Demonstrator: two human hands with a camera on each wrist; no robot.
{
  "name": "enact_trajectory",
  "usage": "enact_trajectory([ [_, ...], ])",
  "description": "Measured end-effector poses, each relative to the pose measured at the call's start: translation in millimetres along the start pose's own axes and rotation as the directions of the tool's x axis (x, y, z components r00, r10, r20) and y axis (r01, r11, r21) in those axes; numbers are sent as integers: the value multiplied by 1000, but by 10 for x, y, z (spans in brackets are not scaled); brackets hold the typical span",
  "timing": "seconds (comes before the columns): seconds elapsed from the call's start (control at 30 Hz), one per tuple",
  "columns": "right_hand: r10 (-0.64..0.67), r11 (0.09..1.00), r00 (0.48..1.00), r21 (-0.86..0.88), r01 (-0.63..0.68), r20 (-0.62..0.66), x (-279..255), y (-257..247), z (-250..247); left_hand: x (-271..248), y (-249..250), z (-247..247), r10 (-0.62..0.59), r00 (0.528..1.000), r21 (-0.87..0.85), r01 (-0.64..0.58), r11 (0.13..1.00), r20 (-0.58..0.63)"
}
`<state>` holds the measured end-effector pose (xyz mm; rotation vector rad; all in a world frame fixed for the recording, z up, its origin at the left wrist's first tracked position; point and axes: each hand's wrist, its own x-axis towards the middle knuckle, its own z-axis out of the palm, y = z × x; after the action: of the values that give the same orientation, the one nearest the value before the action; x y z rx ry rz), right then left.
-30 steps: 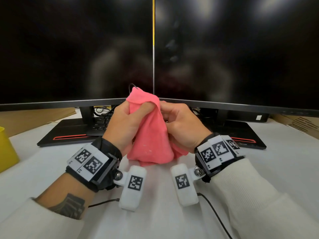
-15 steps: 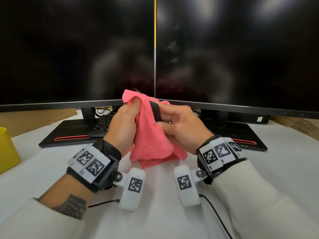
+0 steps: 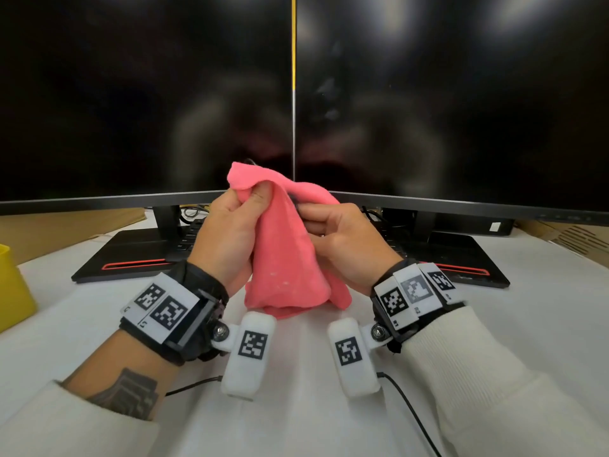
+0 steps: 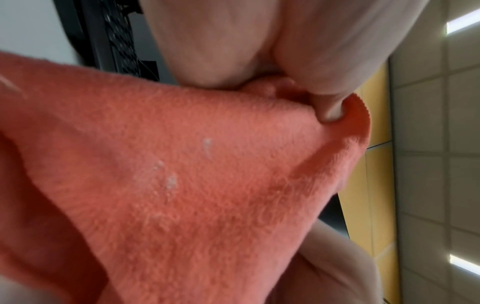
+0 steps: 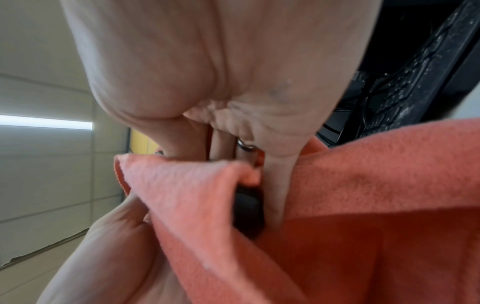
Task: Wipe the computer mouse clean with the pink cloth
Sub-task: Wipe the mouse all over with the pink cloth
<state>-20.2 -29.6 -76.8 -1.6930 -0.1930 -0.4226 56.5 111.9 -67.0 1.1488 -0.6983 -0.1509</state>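
The pink cloth [image 3: 286, 258] hangs between both hands, raised above the white table in front of the two monitors. My left hand [image 3: 230, 225] grips the cloth's top fold, thumb and fingers pinching it [image 4: 330, 111]. My right hand [image 3: 336, 235] holds the black computer mouse [image 5: 248, 209], which is almost wholly wrapped in the cloth [image 5: 363, 205]. Only a dark sliver of the mouse [image 3: 294, 201] shows in the head view.
Two dark monitors [image 3: 148, 94] fill the back, with their black stand bases [image 3: 131, 255] and a keyboard [image 3: 191, 235] beneath. A yellow container [image 3: 13, 285] sits at the left edge. Thin black cables [image 3: 412, 410] run over the white table [image 3: 296, 407] near my wrists.
The cloth has slid over the mouse: half a second ago a black band of it showed, now it is nearly covered. My left thumb has shifted along the cloth's top.
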Motion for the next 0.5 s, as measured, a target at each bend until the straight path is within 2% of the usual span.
enact_trajectory([
  [0.13, 11, 999, 1000, 38, -11, -1, 18, 42, -6, 23, -30, -5, 37, 999, 39, -35, 999, -40],
  [0.27, -52, 998, 998, -27, 51, -45, 22, 82, -17, 20, -52, -1, 41, 999, 80, -39, 996, -17],
  [0.33, -78, 997, 995, -33, 75, -70, 37, 88, -24, 38, -69, -42, 107, 994, 172, -99, 980, -39],
  [0.43, -159, 980, 977, -141, 139, -142, 62, 94, -42, 57, -86, -120, 240, 963, 299, -195, 934, -122],
  [0.5, -222, 951, 956, -260, 169, -191, 84, 91, -55, 59, -97, -155, 242, 959, 282, -193, 940, -148],
])
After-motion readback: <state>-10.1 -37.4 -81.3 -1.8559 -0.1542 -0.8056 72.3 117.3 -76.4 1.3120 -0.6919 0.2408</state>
